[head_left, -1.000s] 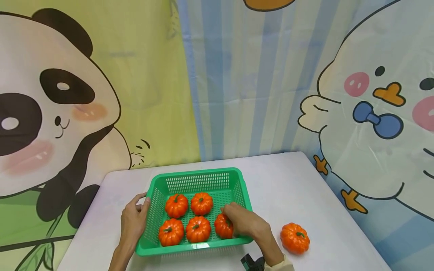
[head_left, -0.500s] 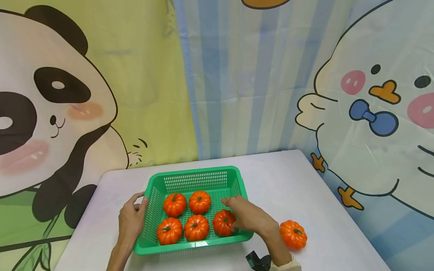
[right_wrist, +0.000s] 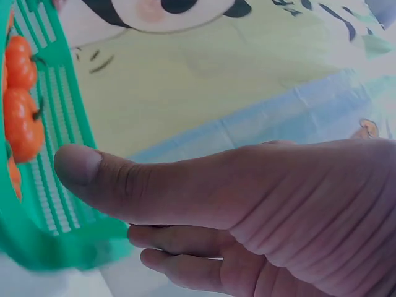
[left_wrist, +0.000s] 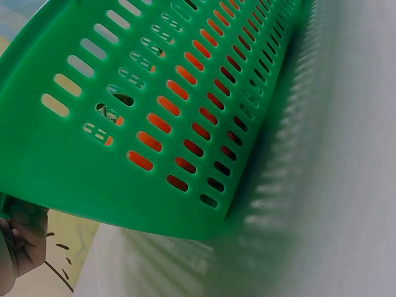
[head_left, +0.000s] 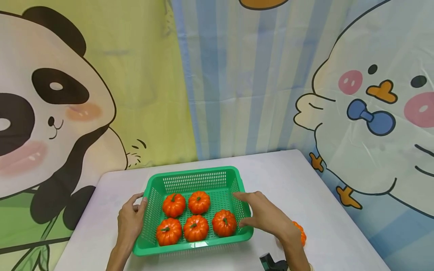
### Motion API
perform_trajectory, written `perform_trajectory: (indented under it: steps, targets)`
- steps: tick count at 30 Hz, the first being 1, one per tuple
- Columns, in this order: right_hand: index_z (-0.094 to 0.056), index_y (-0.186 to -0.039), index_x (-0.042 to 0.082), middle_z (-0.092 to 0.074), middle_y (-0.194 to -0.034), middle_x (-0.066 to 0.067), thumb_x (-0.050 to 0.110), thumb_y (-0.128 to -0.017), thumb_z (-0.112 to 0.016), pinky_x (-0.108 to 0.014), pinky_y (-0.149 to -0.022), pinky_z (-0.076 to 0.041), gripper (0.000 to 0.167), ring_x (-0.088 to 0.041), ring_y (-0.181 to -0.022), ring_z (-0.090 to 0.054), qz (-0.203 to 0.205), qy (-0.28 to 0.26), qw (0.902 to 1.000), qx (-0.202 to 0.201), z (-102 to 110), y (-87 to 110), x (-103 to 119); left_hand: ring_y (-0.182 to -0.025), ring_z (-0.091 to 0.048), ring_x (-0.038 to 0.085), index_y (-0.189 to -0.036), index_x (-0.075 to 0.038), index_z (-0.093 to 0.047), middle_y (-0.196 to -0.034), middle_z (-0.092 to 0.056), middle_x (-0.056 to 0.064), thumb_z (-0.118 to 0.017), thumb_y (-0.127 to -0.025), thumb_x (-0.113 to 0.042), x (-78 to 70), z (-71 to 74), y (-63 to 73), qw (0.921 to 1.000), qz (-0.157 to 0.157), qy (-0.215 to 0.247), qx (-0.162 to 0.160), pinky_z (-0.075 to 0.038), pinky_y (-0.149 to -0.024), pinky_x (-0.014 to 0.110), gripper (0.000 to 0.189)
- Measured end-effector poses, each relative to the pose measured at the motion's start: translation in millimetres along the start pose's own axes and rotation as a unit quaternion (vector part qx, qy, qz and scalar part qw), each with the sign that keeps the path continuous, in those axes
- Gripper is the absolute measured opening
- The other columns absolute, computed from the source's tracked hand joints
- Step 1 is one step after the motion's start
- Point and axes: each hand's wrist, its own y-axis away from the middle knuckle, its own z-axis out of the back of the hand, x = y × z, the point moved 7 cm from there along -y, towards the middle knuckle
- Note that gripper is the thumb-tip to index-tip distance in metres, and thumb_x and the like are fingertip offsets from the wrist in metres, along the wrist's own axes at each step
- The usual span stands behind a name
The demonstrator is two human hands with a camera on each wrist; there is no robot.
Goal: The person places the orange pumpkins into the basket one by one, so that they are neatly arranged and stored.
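Note:
A green plastic basket (head_left: 223, 180) with slotted walls holds several small orange pumpkins, among them a pumpkin (head_left: 224, 223) at its front right. My left hand (head_left: 131, 220) grips the basket's left rim, and its curled fingers (left_wrist: 28, 238) show at the rim in the left wrist view. Over the basket's right edge hovers my right hand (head_left: 268, 214), thumb and fingers spread apart with nothing between them. Another pumpkin (head_left: 301, 234) lies on the table to the right, mostly hidden behind the right wrist.
The basket stands on a white table (head_left: 271, 169). Behind it hangs a curtain (head_left: 234, 82) with a panda and stripes; a chick figure fills the right side. A dark wrist device (head_left: 271, 262) sits by the right forearm.
My right hand has let go of the front-right pumpkin and moved right, out to the basket's edge, now covering much of the loose pumpkin. The left hand keeps its hold.

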Motion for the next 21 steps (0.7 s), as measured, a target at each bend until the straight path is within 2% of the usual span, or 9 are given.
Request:
perform_trajectory:
  steps: [5,8,14,21]
  targets:
    - [-0.067,-0.149,0.013,-0.071,-0.148,-0.002,0.017,-0.074,-0.102,-0.058,-0.115,-0.051,0.083,-0.032,-0.136,-0.062,-0.035,0.023,0.9984,-0.039,16,14.9,-16,-0.057,-0.063,0.013,-0.143,0.002,-0.065,-0.077,-0.079,0.017,-0.059,-0.114,-0.028,-1.8,0.5,-0.3,1.0,-0.004,0.002,0.0,-0.044,-0.054,0.029,0.043]
    - [-0.068,-0.149,0.014,-0.073,-0.145,-0.002,0.019,-0.072,-0.103,-0.06,-0.114,-0.051,0.084,-0.034,-0.135,-0.062,-0.063,0.035,0.9963,-0.046,22,21.3,-28,-0.057,-0.063,0.014,-0.144,0.003,-0.065,-0.077,-0.079,0.017,-0.059,-0.114,-0.028,-2.2,0.6,-0.6,1.0,-0.004,0.005,-0.001,-0.045,-0.053,0.029,0.043]
    - [-0.068,-0.15,0.019,-0.072,-0.144,-0.003,0.027,-0.071,-0.104,-0.062,-0.111,-0.053,0.087,-0.035,-0.136,-0.059,-0.133,0.046,0.9895,-0.034,28,33.3,-56,-0.058,-0.064,0.013,-0.144,0.003,-0.064,-0.078,-0.079,0.018,-0.058,-0.114,-0.029,-1.0,-0.3,-0.9,1.0,-0.005,0.006,0.002,-0.045,-0.053,0.029,0.044]
    - [-0.067,-0.15,0.014,-0.072,-0.144,-0.011,0.031,-0.067,-0.106,-0.064,-0.105,-0.055,0.093,-0.039,-0.132,-0.059,-0.166,0.054,0.9845,-0.022,33,45.5,-85,-0.056,-0.063,0.012,-0.143,0.002,-0.066,-0.077,-0.079,0.016,-0.06,-0.114,-0.027,0.3,-0.1,0.6,1.0,-0.004,0.004,-0.005,-0.045,-0.053,0.029,0.041]
